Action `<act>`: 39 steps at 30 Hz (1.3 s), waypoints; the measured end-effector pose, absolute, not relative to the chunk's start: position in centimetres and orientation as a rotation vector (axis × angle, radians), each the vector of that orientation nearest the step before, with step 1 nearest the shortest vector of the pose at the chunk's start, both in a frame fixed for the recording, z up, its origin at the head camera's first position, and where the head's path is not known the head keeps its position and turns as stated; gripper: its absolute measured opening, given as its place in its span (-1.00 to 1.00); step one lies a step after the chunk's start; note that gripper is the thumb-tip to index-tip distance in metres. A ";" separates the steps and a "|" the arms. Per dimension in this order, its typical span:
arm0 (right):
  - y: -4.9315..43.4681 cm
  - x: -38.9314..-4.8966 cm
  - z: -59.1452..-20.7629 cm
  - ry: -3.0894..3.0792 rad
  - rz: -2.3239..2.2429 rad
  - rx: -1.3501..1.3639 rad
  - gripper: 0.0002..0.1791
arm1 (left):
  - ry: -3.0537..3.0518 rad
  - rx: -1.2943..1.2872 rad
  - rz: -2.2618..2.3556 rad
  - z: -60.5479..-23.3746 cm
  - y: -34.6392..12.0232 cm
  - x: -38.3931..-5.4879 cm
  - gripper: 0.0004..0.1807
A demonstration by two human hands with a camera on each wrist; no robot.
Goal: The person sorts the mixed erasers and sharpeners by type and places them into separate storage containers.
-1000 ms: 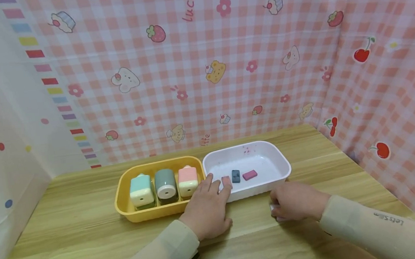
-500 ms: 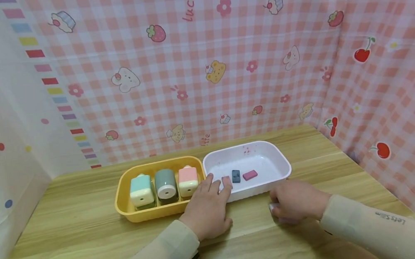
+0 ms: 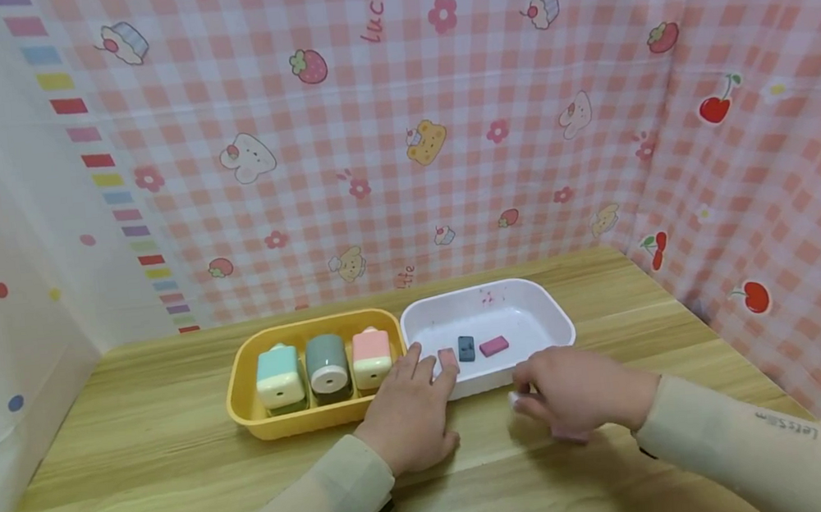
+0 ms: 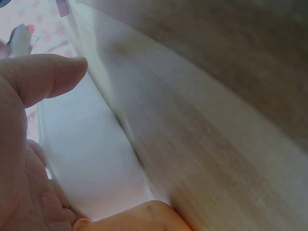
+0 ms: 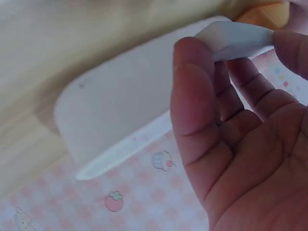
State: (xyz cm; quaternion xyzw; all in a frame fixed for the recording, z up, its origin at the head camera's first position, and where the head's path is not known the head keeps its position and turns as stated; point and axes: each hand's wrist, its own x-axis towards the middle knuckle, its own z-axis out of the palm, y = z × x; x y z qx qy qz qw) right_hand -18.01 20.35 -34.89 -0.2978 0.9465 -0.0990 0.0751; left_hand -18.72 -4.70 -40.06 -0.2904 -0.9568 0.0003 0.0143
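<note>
My right hand [image 3: 587,391] pinches a small white eraser [image 5: 236,39] between thumb and forefinger, just in front of the white tray [image 3: 560,312]. Below that hand a mauve eraser [image 3: 571,437] shows partly, the rest hidden. My left hand [image 3: 411,417] lies with fingers spread over the adjoining rims of the white tray and the yellow tray [image 3: 267,426]. Its forefinger reaches a pale pink eraser [image 3: 448,359] inside the white tray. Beside that one lie a dark blue-grey eraser [image 3: 466,349] and a magenta eraser [image 3: 494,346].
In the yellow tray stand a teal pencil sharpener [image 3: 279,376], a grey-green one and a pink one [image 3: 372,359]. Pink specks mark the white tray's back wall. A checked cloth [image 3: 402,166] hangs behind the wooden table [image 3: 141,463], with more cloth at both sides.
My right hand has risen and moved slightly left with the white eraser, uncovering more of the mauve eraser beneath. The left hand and both trays have stayed put.
</note>
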 end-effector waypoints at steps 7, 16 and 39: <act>19.6 -18.7 -33.3 2.902 -0.309 -0.963 -0.83 | -2.955 -0.912 0.003 -40.0 -4.8 -18.7 0.03; 19.0 -21.8 -33.4 3.026 -0.325 -0.843 -0.75 | -2.924 -0.921 0.031 -40.1 -4.8 -18.8 0.03; 18.3 -26.9 -34.4 3.030 -0.205 -0.734 -0.85 | -2.939 -0.916 0.036 -40.3 -4.8 -18.8 0.04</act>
